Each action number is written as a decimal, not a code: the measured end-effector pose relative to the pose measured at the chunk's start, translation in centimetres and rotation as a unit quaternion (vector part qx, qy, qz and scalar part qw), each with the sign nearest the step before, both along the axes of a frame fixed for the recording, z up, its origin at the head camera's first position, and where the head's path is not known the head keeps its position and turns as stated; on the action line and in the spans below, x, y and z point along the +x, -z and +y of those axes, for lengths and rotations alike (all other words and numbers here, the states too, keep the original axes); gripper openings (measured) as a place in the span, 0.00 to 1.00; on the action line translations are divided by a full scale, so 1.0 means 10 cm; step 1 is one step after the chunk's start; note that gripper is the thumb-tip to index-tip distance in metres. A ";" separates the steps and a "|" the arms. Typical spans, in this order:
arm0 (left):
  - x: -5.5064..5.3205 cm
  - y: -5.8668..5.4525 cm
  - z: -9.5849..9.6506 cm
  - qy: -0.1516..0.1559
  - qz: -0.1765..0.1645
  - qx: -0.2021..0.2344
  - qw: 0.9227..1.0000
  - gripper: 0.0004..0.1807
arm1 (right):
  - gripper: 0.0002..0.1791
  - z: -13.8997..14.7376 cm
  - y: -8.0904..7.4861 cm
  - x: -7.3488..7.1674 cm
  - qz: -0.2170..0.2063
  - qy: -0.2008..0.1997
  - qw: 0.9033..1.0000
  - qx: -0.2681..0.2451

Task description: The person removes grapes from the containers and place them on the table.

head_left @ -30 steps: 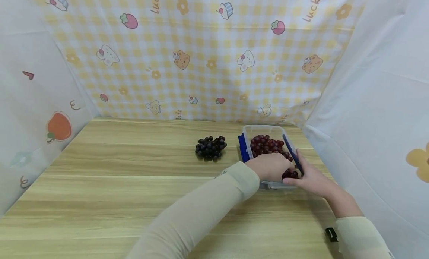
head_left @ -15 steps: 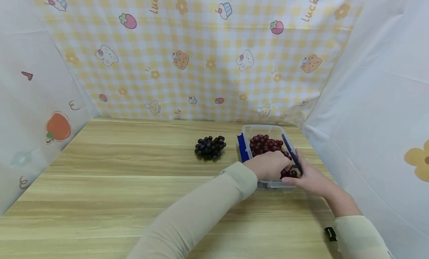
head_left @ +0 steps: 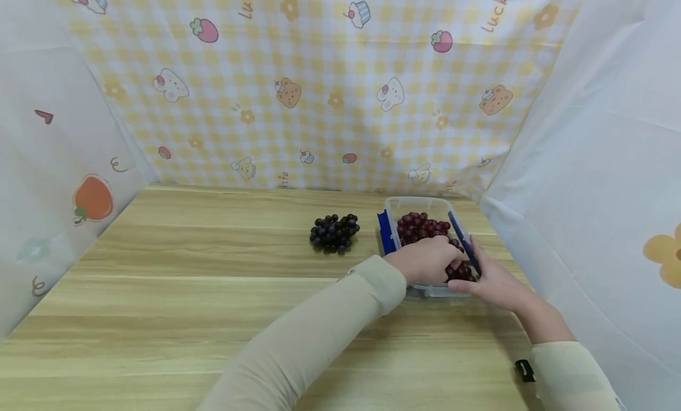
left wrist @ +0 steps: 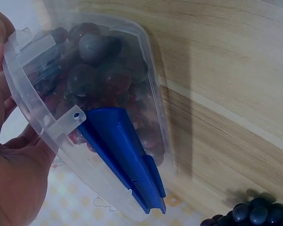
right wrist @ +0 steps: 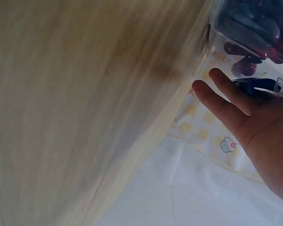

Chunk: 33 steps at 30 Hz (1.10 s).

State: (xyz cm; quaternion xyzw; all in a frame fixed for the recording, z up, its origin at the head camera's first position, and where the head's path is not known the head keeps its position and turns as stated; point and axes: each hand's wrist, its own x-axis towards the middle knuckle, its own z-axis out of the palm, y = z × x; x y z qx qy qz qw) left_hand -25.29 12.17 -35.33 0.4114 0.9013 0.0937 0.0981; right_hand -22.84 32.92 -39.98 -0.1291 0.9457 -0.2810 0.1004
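The box (head_left: 420, 204) of grapes (head_left: 416, 226) is touched outside by the straight-fingered right hand (head_left: 495, 285); what the left hand (head_left: 427, 259) grasps inside cannot be told.

Left hand (head_left: 425, 262): fingertips hidden inside clear plastic food container (head_left: 422, 204). Black object (head_left: 525, 371) behind fingers of right hand (head_left: 495, 281): too small to identify. Black grapes (left wrist: 258, 215), apart from left fingers: cut off at left-wrist view's bottom.

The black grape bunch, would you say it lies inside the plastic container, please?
No, the grape bunch lies on the wooden table, outside the container.
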 end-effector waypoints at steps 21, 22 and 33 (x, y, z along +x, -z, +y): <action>0.00 -0.02 -0.03 -0.035 -0.020 0.005 0.999 0.09 | 0.73 -0.01 0.00 0.00 0.000 0.005 1.000 0.008; 0.00 -0.02 -0.03 -0.034 -0.015 0.005 0.999 0.09 | 0.73 -0.01 0.00 0.00 -0.001 0.004 1.000 0.006; -0.07 -0.09 -0.12 -0.026 -0.012 0.021 0.999 0.10 | 0.74 -0.02 0.00 0.01 -0.004 0.010 1.000 0.009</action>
